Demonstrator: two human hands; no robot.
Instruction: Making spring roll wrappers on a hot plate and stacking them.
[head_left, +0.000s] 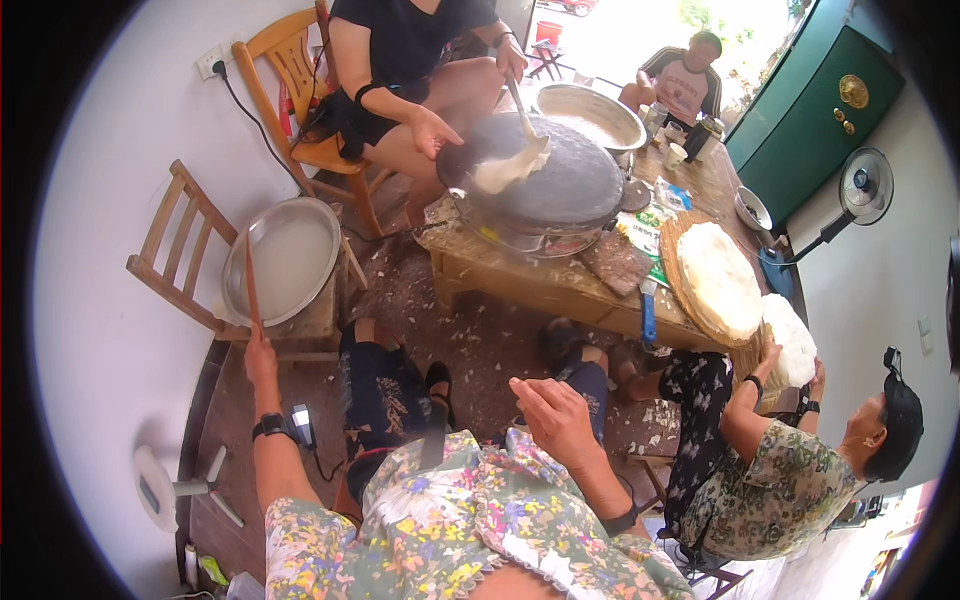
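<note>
My left hand (260, 358) grips the lower end of a thin reddish-brown wooden stick (251, 277). The stick rises across the near rim of a wide metal basin (336, 262), which holds pale cloudy liquid and rests on a wooden chair (180, 277). My right hand (553, 416) hovers before my chest, fingers curled together, with nothing visible in it. Ahead, a co-worker's hand (435, 133) touches the edge of a round dark griddle (577, 176). Their other hand (511, 58) holds a ladle-like tool (525, 112) over pale batter (506, 171) on the griddle.
A low wooden table (517, 285) carries the griddle, a batter basin (637, 135), a blue-handled scraper (648, 315) and stacked flatbreads (716, 277) on a woven mat. At right, another person (787, 480) holds a pale flatbread round (789, 341). A fan (862, 184) stands beyond.
</note>
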